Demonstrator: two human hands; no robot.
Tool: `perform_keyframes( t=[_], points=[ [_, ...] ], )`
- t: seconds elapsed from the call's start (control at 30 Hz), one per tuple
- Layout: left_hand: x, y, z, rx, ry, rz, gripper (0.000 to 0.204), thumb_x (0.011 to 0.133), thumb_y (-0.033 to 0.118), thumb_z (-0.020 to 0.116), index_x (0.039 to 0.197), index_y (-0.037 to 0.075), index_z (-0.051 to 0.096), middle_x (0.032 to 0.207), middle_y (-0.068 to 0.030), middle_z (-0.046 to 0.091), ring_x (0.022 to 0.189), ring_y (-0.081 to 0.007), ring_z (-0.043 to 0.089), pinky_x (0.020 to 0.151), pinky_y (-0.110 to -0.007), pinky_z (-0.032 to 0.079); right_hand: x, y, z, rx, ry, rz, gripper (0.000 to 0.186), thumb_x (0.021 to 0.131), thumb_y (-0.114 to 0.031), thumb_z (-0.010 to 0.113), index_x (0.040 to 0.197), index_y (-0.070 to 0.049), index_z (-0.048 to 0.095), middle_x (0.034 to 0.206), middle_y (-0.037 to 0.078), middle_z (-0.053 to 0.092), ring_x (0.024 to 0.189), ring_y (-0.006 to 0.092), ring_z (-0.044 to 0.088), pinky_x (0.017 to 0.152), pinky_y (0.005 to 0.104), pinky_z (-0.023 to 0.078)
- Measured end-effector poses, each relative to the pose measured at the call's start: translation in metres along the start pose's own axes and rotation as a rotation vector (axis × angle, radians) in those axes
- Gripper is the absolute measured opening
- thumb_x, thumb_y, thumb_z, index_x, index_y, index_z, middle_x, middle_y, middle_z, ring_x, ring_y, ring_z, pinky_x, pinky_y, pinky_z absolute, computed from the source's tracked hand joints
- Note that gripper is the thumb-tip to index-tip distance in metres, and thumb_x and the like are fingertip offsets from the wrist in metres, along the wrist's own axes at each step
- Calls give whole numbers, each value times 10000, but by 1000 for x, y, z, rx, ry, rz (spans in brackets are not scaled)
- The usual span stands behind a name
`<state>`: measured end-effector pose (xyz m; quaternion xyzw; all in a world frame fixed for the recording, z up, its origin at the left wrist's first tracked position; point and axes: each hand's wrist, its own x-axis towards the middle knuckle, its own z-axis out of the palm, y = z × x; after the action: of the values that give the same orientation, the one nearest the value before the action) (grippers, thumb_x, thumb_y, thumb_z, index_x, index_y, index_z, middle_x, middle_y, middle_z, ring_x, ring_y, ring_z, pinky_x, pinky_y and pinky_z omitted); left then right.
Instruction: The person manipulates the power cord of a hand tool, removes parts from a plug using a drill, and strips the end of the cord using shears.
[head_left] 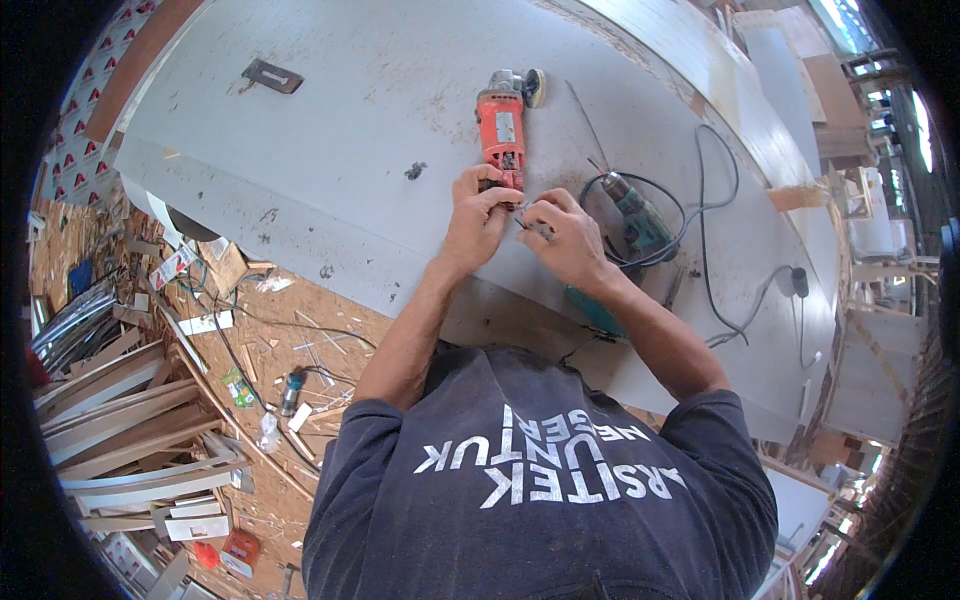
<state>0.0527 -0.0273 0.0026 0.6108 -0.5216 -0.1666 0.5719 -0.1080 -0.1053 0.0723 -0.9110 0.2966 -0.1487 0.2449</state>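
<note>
A red angle grinder [502,125] with a grey metal head and a round pad lies on the grey panel. Its rear housing looks uncovered, with dark inner parts showing. My left hand [474,222] is closed round the grinder's rear end, fingers at its tip. Just right of it, my right hand [566,240] is closed in a pinch close to that end. Something small and dark shows between its fingers, too small to name. Right of that hand lies a teal power drill [640,215] with a dark cord looped about it.
The large grey panel [350,150] forms the worktop. A dark slotted plate [272,76] lies at far left. Under my right forearm is a teal object [592,308], partly hidden. A cord plug [799,281] lies at right. Wood strips [130,430] and a teal tool [292,390] lie lower left.
</note>
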Motion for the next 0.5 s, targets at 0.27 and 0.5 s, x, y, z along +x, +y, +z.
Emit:
perform_keyframes(
  t=[0.27, 0.5],
  points=[
    [-2, 5, -7, -169, 195, -162, 176, 844, -34, 624, 970, 31, 728, 1054, -131, 644, 994, -260, 622, 882, -336, 497, 4, -14, 2, -216, -246, 185, 249, 835, -211, 675, 1061, -112, 703, 1036, 180, 676, 974, 396, 668, 843, 507, 512],
    [-6, 9, -4, -157, 185, -159, 142, 843, -19, 670, 959, 36, 731, 1006, -105, 642, 956, -225, 616, 818, -314, 488, 6, -2, 4, -271, -222, 172, 231, 841, -179, 645, 1049, -96, 701, 1008, 177, 665, 948, 397, 666, 826, 507, 515]
  ],
)
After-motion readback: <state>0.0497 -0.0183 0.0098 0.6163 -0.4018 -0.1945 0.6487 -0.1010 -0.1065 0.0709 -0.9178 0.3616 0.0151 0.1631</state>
